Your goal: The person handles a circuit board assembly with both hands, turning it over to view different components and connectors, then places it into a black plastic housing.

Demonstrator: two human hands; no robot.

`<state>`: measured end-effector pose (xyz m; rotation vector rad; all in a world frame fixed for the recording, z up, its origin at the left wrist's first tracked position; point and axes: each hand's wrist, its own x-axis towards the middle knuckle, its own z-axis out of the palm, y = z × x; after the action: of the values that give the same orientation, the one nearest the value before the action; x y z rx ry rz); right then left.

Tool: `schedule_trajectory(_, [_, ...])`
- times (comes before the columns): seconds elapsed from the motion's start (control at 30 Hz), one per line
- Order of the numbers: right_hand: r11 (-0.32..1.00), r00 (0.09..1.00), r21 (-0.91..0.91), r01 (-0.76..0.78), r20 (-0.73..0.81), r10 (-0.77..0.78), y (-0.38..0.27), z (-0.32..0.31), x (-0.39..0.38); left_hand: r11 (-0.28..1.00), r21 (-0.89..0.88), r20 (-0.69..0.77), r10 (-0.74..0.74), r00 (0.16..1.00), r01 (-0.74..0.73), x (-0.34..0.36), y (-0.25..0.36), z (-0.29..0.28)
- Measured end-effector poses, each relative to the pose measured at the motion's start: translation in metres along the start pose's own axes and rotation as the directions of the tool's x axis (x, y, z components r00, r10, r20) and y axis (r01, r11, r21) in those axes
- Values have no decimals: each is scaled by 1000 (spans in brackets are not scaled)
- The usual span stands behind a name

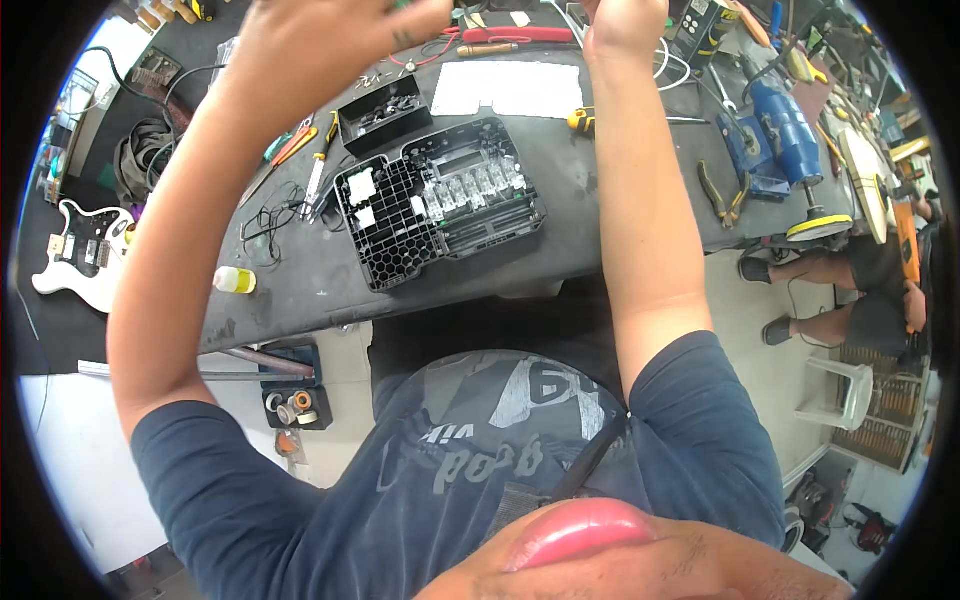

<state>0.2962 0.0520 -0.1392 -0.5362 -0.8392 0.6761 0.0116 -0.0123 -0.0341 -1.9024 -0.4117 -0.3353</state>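
Both my arms reach up over the dark workbench to the upper edge of the view. My left hand [315, 45] is at the top, left of the middle; one digit stretches rightward, and the other fingers are cut off. At the top right of the middle, my right hand [627, 25] has its fingers out of view, so its grip is hidden. Between my forearms lies an open black plastic case [395, 235] with a ribbed grid and clear pieces inside. Behind it sits a black tray [383, 118] of small dark parts, beside a white sheet [510, 90].
A yellow-handled screwdriver [582, 121] lies partly behind my right forearm, with pliers [725, 195] and a blue bench machine [785, 130] farther right. Left are a small yellow-white bottle [235, 280] and a white guitar body [85, 255]. Another person's legs [820, 290] show at right.
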Motion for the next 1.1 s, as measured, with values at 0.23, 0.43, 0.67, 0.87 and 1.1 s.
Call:
schedule_trajectory(0.23, [999,999,10,-42,27,42,8,-8,7,919,140,110,355,929,-368,16,4,7])
schedule_trajectory(0.43, [726,838,514,-458,-22,545,13,3,-2,996,9,-190,88,978,-88,40,5,6])
schedule_trajectory(0.67, [389,769,664,-639,539,342,-3,18,-31,974,-90,-191,189,963,-209,78,53,-4])
schedule_trajectory(0.87, [486,795,646,-589,572,203,-2,30,-30,989,-36,-80,141,987,-144,81,40,14])
schedule_trajectory(1.1, [586,827,611,-533,229,513,-1,26,-33,996,-88,-114,21,993,-31,83,23,-1])
